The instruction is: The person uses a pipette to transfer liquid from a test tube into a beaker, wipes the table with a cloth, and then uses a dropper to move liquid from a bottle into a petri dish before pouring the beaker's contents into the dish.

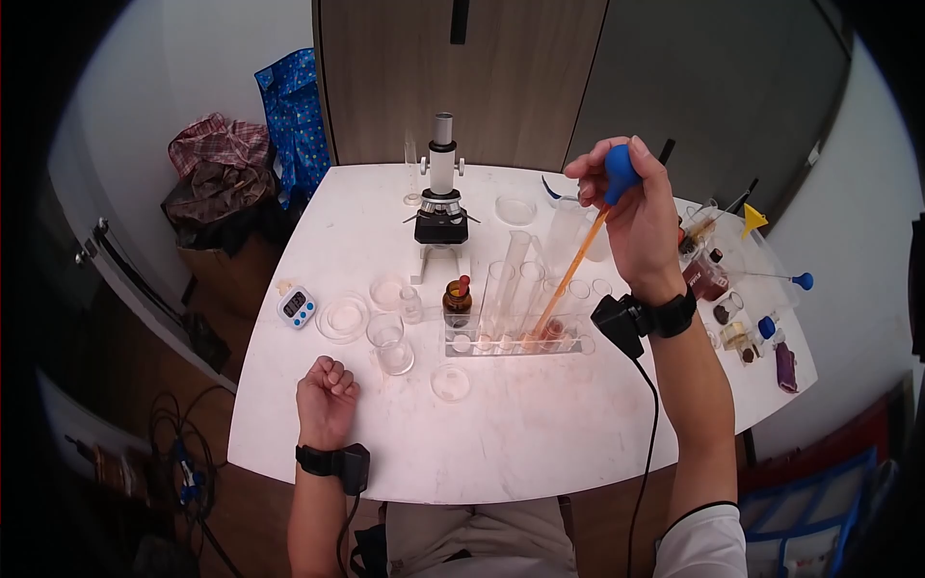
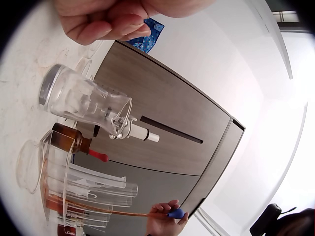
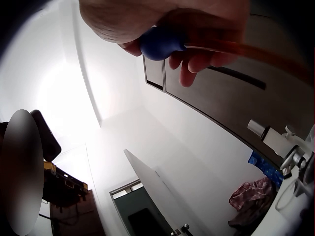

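Note:
The right hand [image 1: 644, 217] holds a blue rubber bulb [image 1: 622, 173] on an orange-tinted glass pipette [image 1: 575, 265], whose lower end is down among the tubes of a clear rack [image 1: 515, 348]. In the right wrist view the bulb [image 3: 160, 43] lies against the palm, fingers bent around it. Several clear test tubes [image 1: 529, 289] stand in the rack, with some orange liquid low down. Resting at the table's near left, the left hand [image 1: 329, 397] has its fingers curled and holds nothing; a glass beaker [image 2: 88, 101] stands close by in the left wrist view.
A microscope [image 1: 442, 193] stands behind a brown dropper bottle [image 1: 458, 303] with a red top. Left are a timer [image 1: 297, 307] and glass dishes [image 1: 342, 317]. A second clear dish [image 1: 450, 382] lies before the rack. Bottles, a yellow funnel [image 1: 753, 221] and another blue bulb [image 1: 803, 281] are at right.

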The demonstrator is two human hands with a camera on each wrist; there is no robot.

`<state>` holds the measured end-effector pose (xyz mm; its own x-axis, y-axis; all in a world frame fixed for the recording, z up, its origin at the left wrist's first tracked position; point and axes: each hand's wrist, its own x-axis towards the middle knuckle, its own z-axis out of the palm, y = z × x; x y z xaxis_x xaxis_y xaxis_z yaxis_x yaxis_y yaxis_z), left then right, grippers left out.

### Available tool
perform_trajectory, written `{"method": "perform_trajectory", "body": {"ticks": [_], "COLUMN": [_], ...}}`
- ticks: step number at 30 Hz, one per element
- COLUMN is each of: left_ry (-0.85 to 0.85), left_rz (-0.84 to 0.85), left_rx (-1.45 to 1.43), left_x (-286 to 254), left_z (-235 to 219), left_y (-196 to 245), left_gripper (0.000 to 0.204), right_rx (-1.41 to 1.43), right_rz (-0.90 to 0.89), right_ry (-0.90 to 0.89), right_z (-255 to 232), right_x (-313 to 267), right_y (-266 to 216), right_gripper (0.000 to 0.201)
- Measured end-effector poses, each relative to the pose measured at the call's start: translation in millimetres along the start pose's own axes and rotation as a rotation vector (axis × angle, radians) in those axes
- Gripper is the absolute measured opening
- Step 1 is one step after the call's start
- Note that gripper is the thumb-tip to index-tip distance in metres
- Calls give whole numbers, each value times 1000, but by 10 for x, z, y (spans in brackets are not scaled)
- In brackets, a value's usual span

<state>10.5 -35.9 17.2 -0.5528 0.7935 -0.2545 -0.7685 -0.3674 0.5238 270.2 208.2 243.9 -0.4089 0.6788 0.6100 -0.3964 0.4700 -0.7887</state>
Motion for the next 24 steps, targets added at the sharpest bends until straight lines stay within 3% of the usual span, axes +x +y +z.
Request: {"method": "perform_trajectory", "body": {"ticks": [8, 24], "left_ry": [-17, -7], "left_rz": [-5, -19], "left_rx": [-21, -34], "left_x": [-30, -16], "left_z": [29, -13], "left_y": [6, 6], "left_gripper": [16, 14], "right_rx": [251, 316], "right_rz": [141, 99], "right_ry": [-57, -4], "right_z": [0, 24], "right_x": [-48, -26], "right_y": [10, -65], "right_gripper": [41, 40]}}
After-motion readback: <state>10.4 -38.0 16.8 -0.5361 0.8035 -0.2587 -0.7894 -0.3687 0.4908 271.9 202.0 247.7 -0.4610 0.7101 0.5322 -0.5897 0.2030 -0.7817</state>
